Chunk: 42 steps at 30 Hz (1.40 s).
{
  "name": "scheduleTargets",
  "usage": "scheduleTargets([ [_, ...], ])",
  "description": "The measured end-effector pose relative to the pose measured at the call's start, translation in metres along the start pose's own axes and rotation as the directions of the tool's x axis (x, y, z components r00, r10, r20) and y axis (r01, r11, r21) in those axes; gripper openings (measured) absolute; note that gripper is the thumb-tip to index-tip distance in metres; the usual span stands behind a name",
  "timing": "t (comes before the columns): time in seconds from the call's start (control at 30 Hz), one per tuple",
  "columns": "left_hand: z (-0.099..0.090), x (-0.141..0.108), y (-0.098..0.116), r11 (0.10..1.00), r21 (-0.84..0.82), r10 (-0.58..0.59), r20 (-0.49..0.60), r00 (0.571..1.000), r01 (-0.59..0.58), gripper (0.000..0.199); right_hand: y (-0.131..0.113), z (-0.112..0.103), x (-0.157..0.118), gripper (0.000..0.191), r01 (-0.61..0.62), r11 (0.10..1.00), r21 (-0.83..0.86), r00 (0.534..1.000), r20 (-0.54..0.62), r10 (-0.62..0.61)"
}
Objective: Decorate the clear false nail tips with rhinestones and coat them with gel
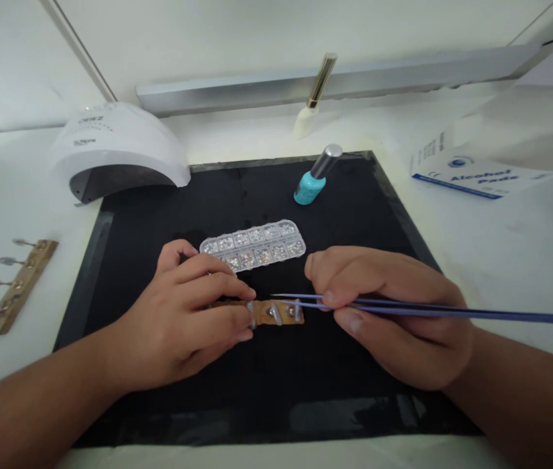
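Soft, rather dim light is spreading across the view, its source staying out of frame. Pale reflections are glazing the lower part of the black mat [266, 371], and a faint shadow is lying beside the cream bottle [306, 121]. Fine detail is blurring on the right hand [393, 312], while the lens is bending and stretching shapes toward the edges.

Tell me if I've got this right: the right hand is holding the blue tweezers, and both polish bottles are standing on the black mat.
Not quite: in the head view, only the turquoise bottle is on the black mat; the cream bottle stands behind it on the white table. The right hand is holding the blue tweezers.
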<state>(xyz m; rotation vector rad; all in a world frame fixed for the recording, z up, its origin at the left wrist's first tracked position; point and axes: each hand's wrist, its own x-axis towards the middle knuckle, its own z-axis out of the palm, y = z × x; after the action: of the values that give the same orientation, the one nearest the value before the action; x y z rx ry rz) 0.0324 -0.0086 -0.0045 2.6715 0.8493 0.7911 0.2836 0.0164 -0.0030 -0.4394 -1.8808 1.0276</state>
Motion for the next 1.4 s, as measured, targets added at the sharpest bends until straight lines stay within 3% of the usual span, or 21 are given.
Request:
scheduleTargets([
  [1.07, -0.0002, -0.0006, 0.0004, 0.999, 0.033, 0.003, 0.015, 1.0, -0.004, 0.01, -0.0009, -0.0006, 0.0004, 0.017, -0.004, 1.0, -0.005, 1.0, 0.003, 0.004],
  [1.4, -0.0066, -0.0027, 0.0008, 0.996, -0.088, -0.021, -0.042, 0.999, 0.017, 0.013, 0.0002, -0.0023, -0.0008, 0.02, -0.018, 1.0, 0.023, 1.0, -0.002, 0.018],
])
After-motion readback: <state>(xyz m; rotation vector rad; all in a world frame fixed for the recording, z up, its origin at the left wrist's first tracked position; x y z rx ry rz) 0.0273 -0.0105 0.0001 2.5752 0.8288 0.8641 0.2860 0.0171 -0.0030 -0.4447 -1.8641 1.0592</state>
